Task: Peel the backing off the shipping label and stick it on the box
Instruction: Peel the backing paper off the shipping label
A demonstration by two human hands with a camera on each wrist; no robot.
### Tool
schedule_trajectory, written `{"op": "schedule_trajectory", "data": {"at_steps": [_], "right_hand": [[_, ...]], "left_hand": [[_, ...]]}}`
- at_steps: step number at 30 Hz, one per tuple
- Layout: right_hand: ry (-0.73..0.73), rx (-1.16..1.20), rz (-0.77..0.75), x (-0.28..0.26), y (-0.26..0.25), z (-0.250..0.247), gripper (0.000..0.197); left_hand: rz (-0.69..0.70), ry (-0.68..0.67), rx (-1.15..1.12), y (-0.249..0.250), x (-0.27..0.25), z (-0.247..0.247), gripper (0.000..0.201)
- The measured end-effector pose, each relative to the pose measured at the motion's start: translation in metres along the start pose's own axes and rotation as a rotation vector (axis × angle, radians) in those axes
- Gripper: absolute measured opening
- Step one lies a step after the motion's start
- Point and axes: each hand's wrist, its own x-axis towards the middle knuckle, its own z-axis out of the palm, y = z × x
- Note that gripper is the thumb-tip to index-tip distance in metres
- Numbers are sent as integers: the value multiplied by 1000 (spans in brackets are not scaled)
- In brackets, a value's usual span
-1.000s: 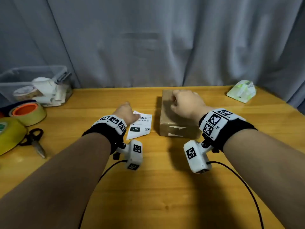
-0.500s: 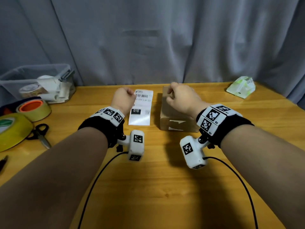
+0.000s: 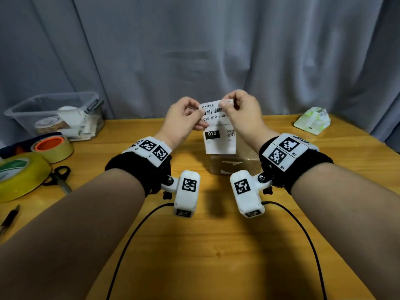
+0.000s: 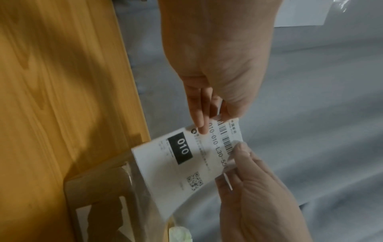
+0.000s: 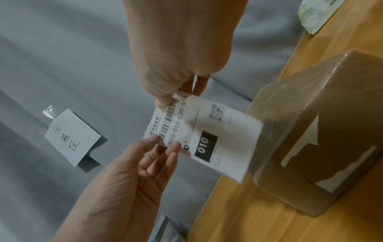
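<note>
The white shipping label (image 3: 218, 131), printed with a barcode and a black "010" block, hangs upright in the air above the table. My left hand (image 3: 200, 119) pinches its upper left edge. My right hand (image 3: 225, 107) pinches the top right corner. The brown cardboard box (image 3: 236, 165), wrapped in clear tape, sits on the wooden table (image 3: 216, 245) just behind and below the label, partly hidden by it. The left wrist view shows the label (image 4: 186, 163) between both hands with the box (image 4: 99, 188) below. In the right wrist view the label (image 5: 209, 131) is beside the box (image 5: 321, 131).
A clear plastic bin (image 3: 54, 111) of supplies stands at the back left. Two tape rolls (image 3: 54, 146) (image 3: 19, 174), scissors (image 3: 60, 176) and a dark pen (image 3: 9, 217) lie left. A green-white packet (image 3: 312, 120) lies back right. A grey curtain (image 3: 194, 50) backs the table.
The label has come up off the table and now hangs in the air. My right hand left the box top and took hold of the label's upper corner alongside the left.
</note>
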Motion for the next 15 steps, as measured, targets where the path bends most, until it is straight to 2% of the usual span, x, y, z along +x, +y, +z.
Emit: {"op": "schedule_trajectory", "data": {"at_steps": [4, 7, 12, 15], "right_hand": [[-17, 24, -4, -1, -1, -3, 7], [-50, -31, -34, -1, -1, -5, 10], [-116, -176, -60, -2, -1, -8, 11], [-153, -226, -48, -3, -3, -12, 10]], "left_hand": [[-53, -98, -63, 6, -6, 4, 11], [-85, -161, -15, 13, -9, 4, 11], [-31, -150, 172, 16, -8, -1, 8], [-60, -175, 184, 16, -8, -3, 6]]}}
